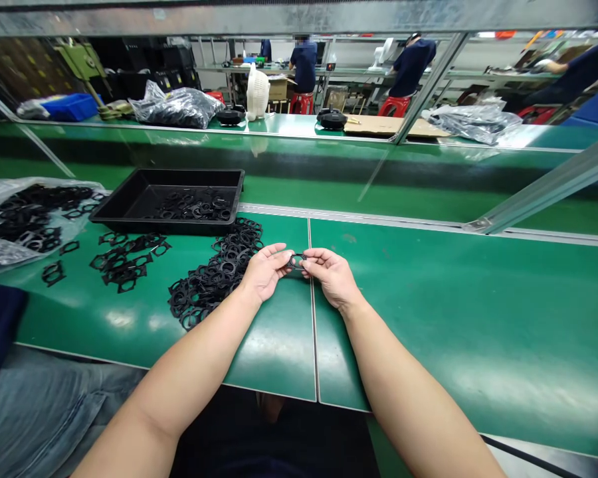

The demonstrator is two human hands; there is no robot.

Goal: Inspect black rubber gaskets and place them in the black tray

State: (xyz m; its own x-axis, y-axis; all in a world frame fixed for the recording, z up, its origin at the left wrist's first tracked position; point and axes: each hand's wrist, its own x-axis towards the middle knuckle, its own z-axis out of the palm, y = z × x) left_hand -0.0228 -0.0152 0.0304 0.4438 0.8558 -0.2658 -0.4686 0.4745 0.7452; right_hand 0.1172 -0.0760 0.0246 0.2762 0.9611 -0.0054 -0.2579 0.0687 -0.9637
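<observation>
The green workbench (453, 318) spreads beneath my fingers and out to both sides, its seam (313, 318) running just below them. Far to the left of my fingers lies a clear plastic bag (4, 252) full of black pieces; nearer, beyond my fingers and to the left, sits a shallow black plastic tray (159, 227) with more inside. A heap of black ring-shaped frames (219, 265) lies just left of my fingers, a smaller cluster (127, 262) farther left. My left hand (265, 273) and right hand (331, 277) meet over the bench, thumb and forefinger of each nipped together on opposite ends of one small black ring frame (296, 267), the other fingers loosely extended.
</observation>
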